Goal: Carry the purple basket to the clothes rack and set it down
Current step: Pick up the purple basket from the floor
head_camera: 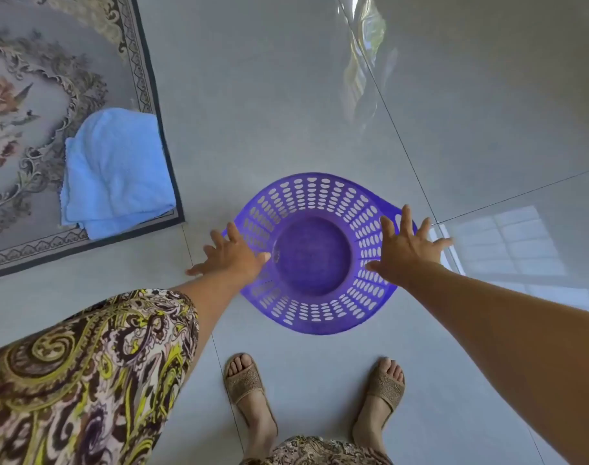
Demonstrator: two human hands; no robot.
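Note:
A round purple basket (313, 196) with a perforated wall and two side handles stands empty on the grey tiled floor, just ahead of my feet. My left hand (231, 253) hovers over its left rim, fingers spread, holding nothing. Over the right rim and handle is my right hand (405, 246), also spread flat and empty. Whether either palm touches the rim cannot be told. No clothes rack is in view.
A floral rug (34, 112) with a dark border lies at the left, with a folded light-blue towel (115, 172) on its near corner. My two sandalled feet (313, 397) stand behind the basket. Glossy tiles reflect a window at the right.

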